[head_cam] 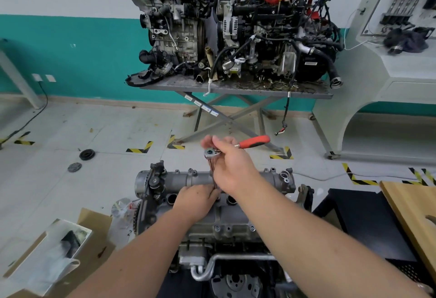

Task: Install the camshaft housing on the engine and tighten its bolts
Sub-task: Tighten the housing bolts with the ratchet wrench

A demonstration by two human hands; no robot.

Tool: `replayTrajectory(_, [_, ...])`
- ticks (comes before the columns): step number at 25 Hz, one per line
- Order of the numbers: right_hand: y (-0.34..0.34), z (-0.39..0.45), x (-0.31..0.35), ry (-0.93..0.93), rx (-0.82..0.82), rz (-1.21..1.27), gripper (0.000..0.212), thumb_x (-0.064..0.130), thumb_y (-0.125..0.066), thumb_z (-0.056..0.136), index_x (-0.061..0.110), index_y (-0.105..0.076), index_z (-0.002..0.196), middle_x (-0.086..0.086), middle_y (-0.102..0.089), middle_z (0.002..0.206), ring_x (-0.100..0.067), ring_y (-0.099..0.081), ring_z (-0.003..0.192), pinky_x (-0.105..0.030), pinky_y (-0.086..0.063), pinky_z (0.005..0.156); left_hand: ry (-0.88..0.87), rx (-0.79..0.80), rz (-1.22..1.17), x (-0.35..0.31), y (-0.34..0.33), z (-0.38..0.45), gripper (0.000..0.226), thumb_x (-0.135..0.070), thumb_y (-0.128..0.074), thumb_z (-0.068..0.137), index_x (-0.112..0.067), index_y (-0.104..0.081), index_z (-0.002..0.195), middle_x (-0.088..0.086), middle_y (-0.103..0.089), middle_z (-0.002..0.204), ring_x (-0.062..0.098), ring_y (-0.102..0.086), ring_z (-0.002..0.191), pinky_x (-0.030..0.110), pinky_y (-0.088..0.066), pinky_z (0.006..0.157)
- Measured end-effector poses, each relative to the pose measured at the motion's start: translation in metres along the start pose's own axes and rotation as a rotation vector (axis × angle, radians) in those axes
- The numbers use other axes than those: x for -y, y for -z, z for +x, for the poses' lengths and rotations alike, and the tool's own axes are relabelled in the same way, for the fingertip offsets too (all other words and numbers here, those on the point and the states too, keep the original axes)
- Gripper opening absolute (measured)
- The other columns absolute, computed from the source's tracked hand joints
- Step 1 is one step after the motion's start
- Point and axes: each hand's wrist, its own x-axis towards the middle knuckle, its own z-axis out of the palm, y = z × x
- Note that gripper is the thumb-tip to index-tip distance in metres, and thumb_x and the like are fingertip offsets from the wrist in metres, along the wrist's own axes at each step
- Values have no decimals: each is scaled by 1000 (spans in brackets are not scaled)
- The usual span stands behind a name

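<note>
We're on bolt tightening: right hand (232,165) pinches the ratchet (213,152) head, left hand (198,197) grips its extension (213,175) below, over the camshaft housing (236,212) seated under both hands; next, swing the handle.

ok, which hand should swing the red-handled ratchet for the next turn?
Right. The right hand already grips the red-handled ratchet at its head. The left hand is low, steadying the extension shaft at the grey camshaft housing.
</note>
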Motion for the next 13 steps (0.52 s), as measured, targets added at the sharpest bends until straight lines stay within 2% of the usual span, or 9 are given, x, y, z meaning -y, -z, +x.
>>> replayTrajectory(1, [7,-2,-7,100,49,-80,29,9,-57,99,19,-64,73,-2,-75,89,-21,-64,105,-29,-48,89,8,-9,-5,1,-3,-1,40,-43,-27,107,-18,-58,101,4,-68,101,30,-63,95,35,-30,67])
replayTrajectory(2, [13,-5,-12,226,92,-300,22,18,-59,99,27,-72,83,5,-75,99,-14,-65,107,-27,-48,94,31,-18,-22,1,-3,-2,39,-42,-29,106,-18,-58,96,5,-69,99,31,-63,93,35,-29,66])
replayTrajectory(3, [21,-7,-15,377,132,-597,17,24,-61,99,34,-76,98,14,-73,111,-6,-63,112,-23,-46,99,56,-23,-54,1,-3,-1,38,-41,-32,106,-18,-58,92,7,-70,97,32,-64,92,35,-30,66])
replayTrajectory(4, [29,-6,-18,586,165,-892,21,23,-62,98,32,-75,111,15,-69,122,-5,-60,118,-22,-44,103,81,-26,-128,1,-4,-1,34,-37,-37,105,-16,-60,91,10,-70,98,33,-64,93,34,-34,67])
replayTrajectory(6, [36,0,-20,1037,229,-1342,27,5,-65,91,16,-75,114,-2,-63,135,-26,-57,123,-36,-46,101,142,-57,-396,-1,-6,-2,25,-22,-46,104,-7,-65,111,17,-68,114,31,-64,103,27,-45,75])
replayTrajectory(7, [34,3,-17,1172,267,-1500,28,-1,-65,86,11,-76,108,-10,-62,135,-35,-57,121,-43,-47,96,139,-70,-485,-2,-5,-3,27,-18,-48,103,-4,-63,121,19,-66,121,28,-63,104,17,-42,75])
replayTrajectory(8, [30,4,-13,1250,303,-1648,27,-1,-66,82,9,-76,105,-12,-64,133,-38,-58,119,-47,-48,93,85,-95,-459,-1,-6,-2,29,-20,-48,104,-5,-62,124,17,-67,121,23,-62,98,14,-35,70])
replayTrajectory(10, [20,6,2,1261,357,-1940,28,7,-65,85,10,-72,112,-9,-68,124,-35,-61,114,-48,-48,94,-2,-82,-266,0,-5,1,30,-37,-39,106,-18,-61,115,8,-71,106,18,-61,81,25,-30,60])
replayTrajectory(13, [8,-1,21,1012,399,-2289,46,41,-40,101,20,-51,140,-3,-60,123,-28,-54,112,-42,-39,98,12,-47,-157,6,-6,3,35,-49,-32,105,-24,-57,110,3,-71,103,28,-66,95,34,-35,68])
